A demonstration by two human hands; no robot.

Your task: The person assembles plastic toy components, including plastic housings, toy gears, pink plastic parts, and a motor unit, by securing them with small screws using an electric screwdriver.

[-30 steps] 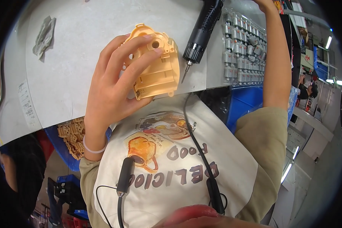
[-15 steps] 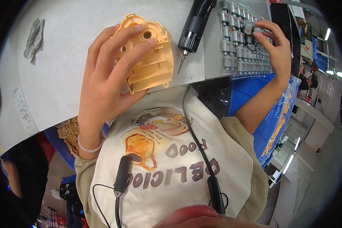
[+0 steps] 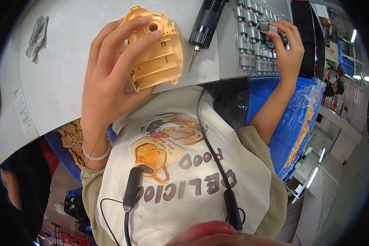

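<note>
A yellow plastic housing [image 3: 160, 61], with round holes at its top and ribbed compartments below, is gripped in my left hand [image 3: 106, 78]. My fingers lie over its face and the thumb is beneath its lower edge. Over at the right, my right hand [image 3: 290, 51] pinches a small grey motor [image 3: 264, 27] between thumb and fingers. That motor is just above a clear plastic tray [image 3: 238, 51] filled with rows of similar silver motors. Between the two hands, a black electric screwdriver [image 3: 203, 35] points its bit down toward the table's near edge.
A crumpled grey scrap [image 3: 37, 39] lies on the white table [image 3: 61, 90] at the left. Below the tray stands a blue bin [image 3: 260, 96] lined with clear plastic. Another blue bin [image 3: 55, 149] at the lower left holds yellow parts. A person in dark clothing is at the far left.
My left hand and the housing have shifted slightly left and up in the picture. The right hand has moved a little left, with the grey motor between its fingers.
</note>
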